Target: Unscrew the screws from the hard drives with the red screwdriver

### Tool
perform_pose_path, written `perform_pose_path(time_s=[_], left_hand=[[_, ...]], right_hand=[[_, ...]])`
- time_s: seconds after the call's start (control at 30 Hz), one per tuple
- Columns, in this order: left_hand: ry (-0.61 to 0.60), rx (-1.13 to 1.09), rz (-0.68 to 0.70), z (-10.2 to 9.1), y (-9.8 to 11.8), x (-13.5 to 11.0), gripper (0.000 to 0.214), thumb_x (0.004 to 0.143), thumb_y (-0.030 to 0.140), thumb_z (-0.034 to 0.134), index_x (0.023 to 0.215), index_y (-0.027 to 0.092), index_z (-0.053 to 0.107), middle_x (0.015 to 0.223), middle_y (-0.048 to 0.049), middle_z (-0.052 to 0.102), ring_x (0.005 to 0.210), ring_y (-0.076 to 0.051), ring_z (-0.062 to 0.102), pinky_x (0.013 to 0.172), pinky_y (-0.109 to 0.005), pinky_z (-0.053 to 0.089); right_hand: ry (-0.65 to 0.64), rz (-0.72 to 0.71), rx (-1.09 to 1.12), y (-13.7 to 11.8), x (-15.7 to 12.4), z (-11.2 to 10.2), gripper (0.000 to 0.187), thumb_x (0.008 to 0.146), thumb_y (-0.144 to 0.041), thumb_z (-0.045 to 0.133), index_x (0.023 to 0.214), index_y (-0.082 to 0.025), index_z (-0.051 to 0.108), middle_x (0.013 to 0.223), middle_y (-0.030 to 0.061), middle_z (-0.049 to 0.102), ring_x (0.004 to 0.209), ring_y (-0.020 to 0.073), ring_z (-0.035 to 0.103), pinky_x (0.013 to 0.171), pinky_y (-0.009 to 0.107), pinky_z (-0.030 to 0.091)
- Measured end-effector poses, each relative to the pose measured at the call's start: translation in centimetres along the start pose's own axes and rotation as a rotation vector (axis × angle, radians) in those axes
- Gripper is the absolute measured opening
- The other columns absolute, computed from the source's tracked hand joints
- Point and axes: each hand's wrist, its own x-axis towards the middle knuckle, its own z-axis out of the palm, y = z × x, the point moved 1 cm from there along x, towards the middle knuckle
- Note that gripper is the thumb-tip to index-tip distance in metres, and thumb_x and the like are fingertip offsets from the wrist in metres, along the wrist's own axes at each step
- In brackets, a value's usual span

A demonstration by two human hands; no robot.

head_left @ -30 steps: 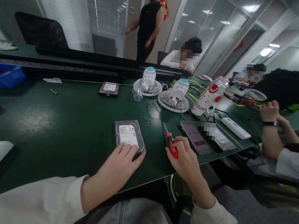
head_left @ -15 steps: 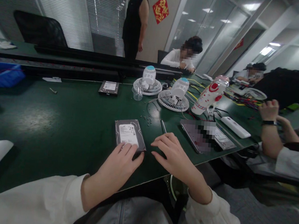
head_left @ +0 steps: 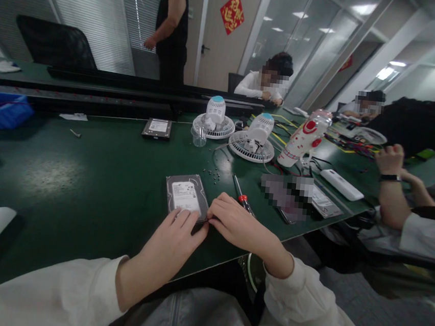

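Note:
A hard drive (head_left: 186, 193) with a white label lies flat on the green table. My left hand (head_left: 174, 233) holds its near end, fingers laid over the label and thumb at the near right corner. At that same corner, my right hand (head_left: 231, 218) has its fingertips pinched together close to the left thumb. Whatever may be between those fingertips is hidden. A screwdriver (head_left: 242, 197) with a red and black handle lies just beyond my right hand, partly covered by it. Several small screws (head_left: 213, 175) are scattered past the drive.
Two white fans (head_left: 256, 143) lie face down at the back, beside a clear plastic cup (head_left: 198, 135). Another hard drive (head_left: 156, 128) sits back left. On the right are a patterned bottle (head_left: 304, 138), a white power strip (head_left: 341, 184) and a co-worker's arm (head_left: 395, 195).
My right hand has moved left from open beside the drive to a pinch at its corner, uncovering the screwdriver handle. My left hand stays put. The standing person has moved left.

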Motion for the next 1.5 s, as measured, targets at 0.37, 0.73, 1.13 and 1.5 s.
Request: perform_pose_path(time_s=[0.37, 0.73, 1.13, 1.5], left_hand=[[-0.006, 0.007, 0.001, 0.1, 0.0, 0.0, 0.040, 0.096, 0.009, 0.062, 0.134, 0.017, 0.070, 0.117, -0.0152, 0.070, 0.103, -0.030, 0.068, 0.092, -0.046, 0.059], [-0.028, 0.012, -0.013, 0.0, 0.1, 0.1, 0.038, 0.097, 0.005, 0.055, 0.130, 0.015, 0.070, 0.123, -0.0173, 0.071, 0.110, -0.032, 0.070, 0.094, -0.048, 0.059], [0.018, 0.015, -0.080, 0.2, 0.2, 0.1, 0.026, 0.100, 0.011, 0.059, 0.124, 0.013, 0.070, 0.119, -0.0141, 0.074, 0.110, -0.029, 0.071, 0.109, -0.052, 0.052], [-0.014, 0.080, -0.315, -2.3, -4.0, -2.3, 0.034, 0.091, 0.049, 0.076, 0.092, 0.016, 0.066, 0.094, -0.0141, 0.070, 0.086, -0.032, 0.064, 0.073, -0.042, 0.047]], right_hand=[[-0.055, -0.025, 0.152, 0.9, 0.6, -1.0, 0.013, 0.101, -0.008, 0.060, 0.092, -0.017, 0.061, 0.095, 0.0066, 0.066, 0.099, 0.0223, 0.054, 0.088, 0.035, 0.048], [0.100, 0.241, 0.094, 11.3, 4.9, -3.0, 0.010, 0.092, -0.011, 0.061, 0.084, -0.017, 0.062, 0.089, 0.0084, 0.066, 0.098, 0.0248, 0.053, 0.091, 0.039, 0.045], [0.174, 0.396, 0.043, 10.8, 4.7, -3.2, 0.014, 0.092, -0.013, 0.060, 0.088, -0.015, 0.073, 0.094, 0.0091, 0.075, 0.098, 0.0219, 0.062, 0.089, 0.034, 0.047], [0.102, 0.938, -0.188, 0.0, -3.7, -0.5, 0.040, 0.103, -0.053, 0.060, 0.118, -0.018, 0.052, 0.118, 0.0196, 0.073, 0.096, 0.0402, 0.077, 0.062, 0.033, 0.029]])
